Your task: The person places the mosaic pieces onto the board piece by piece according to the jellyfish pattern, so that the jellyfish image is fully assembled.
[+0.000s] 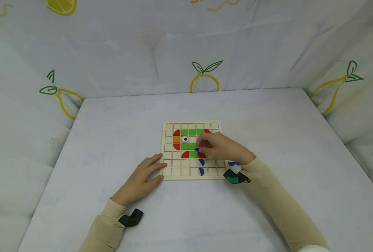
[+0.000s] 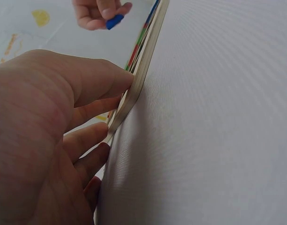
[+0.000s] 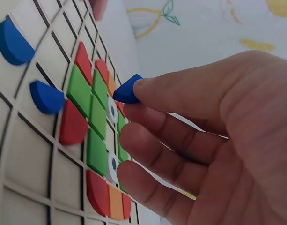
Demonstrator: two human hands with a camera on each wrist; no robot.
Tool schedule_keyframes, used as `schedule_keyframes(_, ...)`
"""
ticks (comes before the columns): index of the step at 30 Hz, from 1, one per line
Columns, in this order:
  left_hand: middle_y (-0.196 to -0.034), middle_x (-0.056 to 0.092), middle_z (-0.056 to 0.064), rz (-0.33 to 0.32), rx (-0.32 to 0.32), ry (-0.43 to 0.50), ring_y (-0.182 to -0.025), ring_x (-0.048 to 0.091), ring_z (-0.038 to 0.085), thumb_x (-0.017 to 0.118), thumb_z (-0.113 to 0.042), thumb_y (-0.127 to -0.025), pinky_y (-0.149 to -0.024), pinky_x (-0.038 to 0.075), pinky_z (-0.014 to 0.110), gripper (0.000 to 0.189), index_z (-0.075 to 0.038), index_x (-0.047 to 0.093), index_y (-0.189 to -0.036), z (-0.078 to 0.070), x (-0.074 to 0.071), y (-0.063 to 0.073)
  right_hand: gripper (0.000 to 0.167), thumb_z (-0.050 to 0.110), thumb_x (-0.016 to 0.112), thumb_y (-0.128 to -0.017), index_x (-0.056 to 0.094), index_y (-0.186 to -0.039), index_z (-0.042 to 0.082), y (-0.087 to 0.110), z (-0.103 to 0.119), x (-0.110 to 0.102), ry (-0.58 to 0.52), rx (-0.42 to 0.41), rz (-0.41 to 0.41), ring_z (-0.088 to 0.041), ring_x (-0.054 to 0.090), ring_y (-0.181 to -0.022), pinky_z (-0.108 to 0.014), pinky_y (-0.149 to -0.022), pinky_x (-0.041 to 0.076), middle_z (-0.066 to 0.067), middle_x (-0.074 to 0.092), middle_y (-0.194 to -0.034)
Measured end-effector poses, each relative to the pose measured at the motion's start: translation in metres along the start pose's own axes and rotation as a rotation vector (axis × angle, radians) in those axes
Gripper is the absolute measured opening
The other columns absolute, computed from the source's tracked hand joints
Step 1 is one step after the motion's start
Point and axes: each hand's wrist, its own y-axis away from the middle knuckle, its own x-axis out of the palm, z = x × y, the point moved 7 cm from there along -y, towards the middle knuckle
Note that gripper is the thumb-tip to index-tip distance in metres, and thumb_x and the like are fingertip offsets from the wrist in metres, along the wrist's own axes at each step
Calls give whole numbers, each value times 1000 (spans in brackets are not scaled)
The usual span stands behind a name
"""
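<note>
A wooden grid board (image 1: 214, 171) lies flat on the table. Between thumb and index finger, my right hand (image 1: 219, 145) pinches a small blue rounded piece (image 3: 127, 90), held over the board. Spread along the board's left edge, the fingers of my left hand (image 1: 139, 182) touch the rim; its thumb (image 2: 103, 79) rests at the near corner. Green square tiles (image 1: 192, 154), red rounded pieces (image 1: 177, 146), an orange square (image 1: 176, 139) and white eye pieces (image 3: 112, 110) sit in the grid. Two more blue pieces (image 1: 201, 162) lie in its lower cells. My right hand partly covers the pattern.
More blue pieces (image 1: 231, 163) lie on the white table (image 1: 117, 119) just right of the board, close to my right wrist. Dark wrist straps (image 1: 236, 176) hang by both cuffs. A white cloth with lemon drawings (image 1: 204, 82) hangs behind the table.
</note>
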Motion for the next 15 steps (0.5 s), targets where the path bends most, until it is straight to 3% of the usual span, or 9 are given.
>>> schedule_keyframes(5,-162,40,8,-3,5,-2,-152,34,33,70,-15,-94,-127,24,54,41,-13,64,-135,1,0,0,3,11,66,-98,67,-100,10,-4,4,15,20,-27,58,-14,55,-80,-26,-72,50,2,66,-89)
schedule_keyframes(15,-162,40,7,-6,8,-2,-152,34,32,69,-16,-95,-127,23,54,41,-13,64,-135,1,0,0,4,16,64,-99,68,-98,16,-9,5,32,105,-15,77,-9,57,-71,-23,-66,50,6,65,-82)
